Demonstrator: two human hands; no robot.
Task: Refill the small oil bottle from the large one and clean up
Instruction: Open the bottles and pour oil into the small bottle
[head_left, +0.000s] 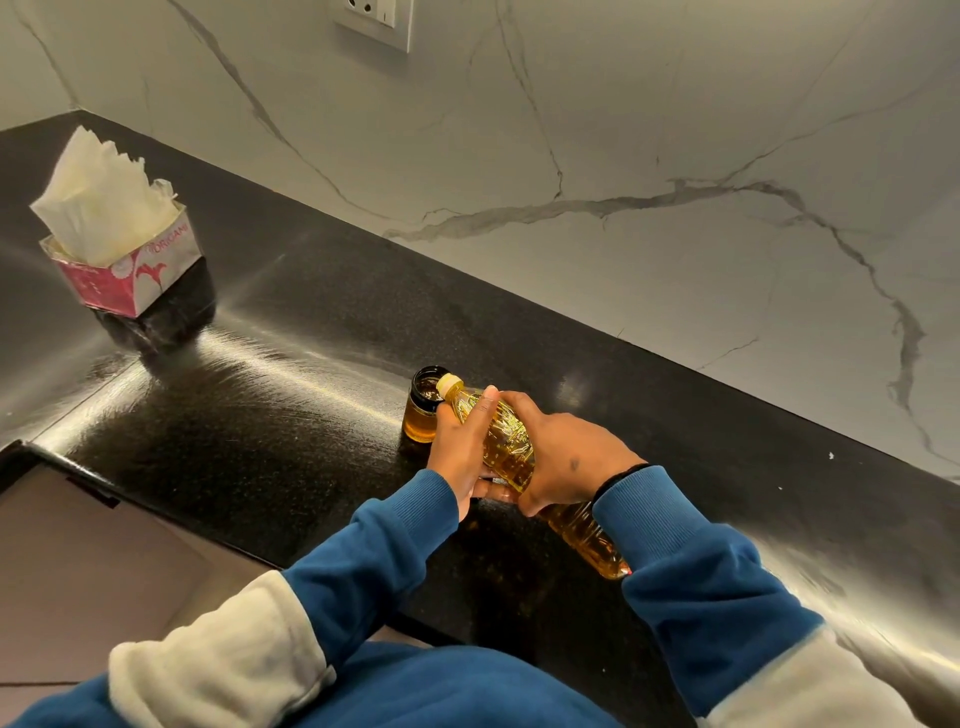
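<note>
Small amber glass oil bottle (422, 410) stood part-filled while both hands (457, 447) (566, 462), grips clamped, tilted the large clear plastic oil bottle (506, 441) over it; cleanup remained.

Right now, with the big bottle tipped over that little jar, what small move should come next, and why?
Probably hold the tilt and keep pouring slowly. Both hands, left and right, grip the big bottle, its mouth rests over the open small jar, and the jar looks only partly filled. Whether oil is flowing can't be seen.
</note>
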